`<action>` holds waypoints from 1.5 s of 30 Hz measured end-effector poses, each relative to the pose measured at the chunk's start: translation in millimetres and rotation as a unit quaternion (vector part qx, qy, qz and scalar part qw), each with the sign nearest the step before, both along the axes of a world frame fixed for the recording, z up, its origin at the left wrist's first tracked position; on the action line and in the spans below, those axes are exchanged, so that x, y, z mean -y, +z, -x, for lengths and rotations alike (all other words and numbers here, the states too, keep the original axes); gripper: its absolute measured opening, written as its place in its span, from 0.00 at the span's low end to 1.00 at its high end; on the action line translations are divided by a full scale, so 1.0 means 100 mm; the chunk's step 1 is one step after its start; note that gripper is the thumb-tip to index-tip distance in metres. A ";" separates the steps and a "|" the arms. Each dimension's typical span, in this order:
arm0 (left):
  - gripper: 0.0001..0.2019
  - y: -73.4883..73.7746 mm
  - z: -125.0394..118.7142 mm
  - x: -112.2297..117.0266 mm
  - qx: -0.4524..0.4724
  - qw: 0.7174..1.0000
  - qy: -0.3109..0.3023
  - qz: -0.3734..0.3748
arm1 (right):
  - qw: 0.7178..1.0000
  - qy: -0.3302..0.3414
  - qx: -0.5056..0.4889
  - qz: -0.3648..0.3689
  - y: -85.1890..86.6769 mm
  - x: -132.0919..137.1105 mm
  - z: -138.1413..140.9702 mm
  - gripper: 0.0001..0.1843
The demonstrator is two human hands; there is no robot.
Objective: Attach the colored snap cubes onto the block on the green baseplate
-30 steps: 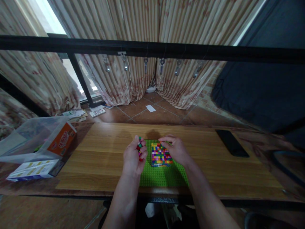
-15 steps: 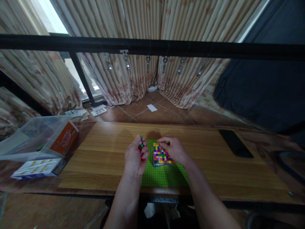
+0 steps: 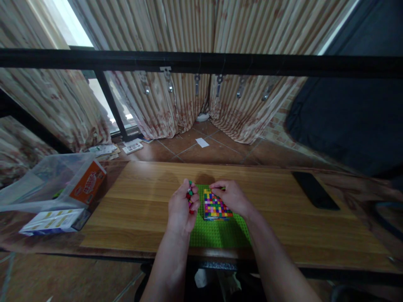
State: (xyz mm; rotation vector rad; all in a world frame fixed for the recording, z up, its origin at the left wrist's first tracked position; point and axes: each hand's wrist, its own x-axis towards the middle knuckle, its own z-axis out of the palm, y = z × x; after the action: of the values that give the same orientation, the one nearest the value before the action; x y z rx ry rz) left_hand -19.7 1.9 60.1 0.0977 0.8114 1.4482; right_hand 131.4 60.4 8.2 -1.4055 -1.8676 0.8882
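A green studded baseplate point(image 3: 217, 235) lies on the wooden table point(image 3: 141, 209) near its front edge. On the plate stands a square block of many small coloured bricks point(image 3: 217, 206). My left hand point(image 3: 181, 206) is closed around a handful of small loose bricks point(image 3: 189, 195), red, green and white, just left of the block. My right hand point(image 3: 231, 197) rests at the block's far right corner, its fingertips pinched together on the top row; what they pinch is hidden.
A clear plastic bag with an orange box point(image 3: 85, 184) and a white carton point(image 3: 53, 221) lie at the table's left end. A black phone point(image 3: 315, 191) lies at the right. A black rail point(image 3: 201, 62) and curtains stand beyond the table.
Both hands have stayed at the brick block with only slight finger movement. The view has drifted a little.
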 end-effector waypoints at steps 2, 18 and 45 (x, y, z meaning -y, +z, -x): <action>0.13 -0.01 -0.01 0.00 0.001 1.000 -0.002 0.001 | 1.000 0.000 0.005 0.002 0.02 -0.01 0.01 0.10; 0.11 -0.09 -0.08 0.00 -0.020 0.999 -0.026 0.000 | 1.000 -0.001 -0.021 0.003 -0.02 0.02 0.01 0.10; 0.14 -0.13 -0.18 0.01 -0.042 0.995 -0.091 -0.025 | 0.986 0.039 -0.132 -0.098 0.36 0.17 0.05 0.09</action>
State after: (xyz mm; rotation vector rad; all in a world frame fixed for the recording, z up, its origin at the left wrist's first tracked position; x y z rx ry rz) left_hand -1.4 0.9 46.8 0.2659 0.8141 1.2990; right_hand 126.8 43.4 44.3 -1.0486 -1.7621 0.8569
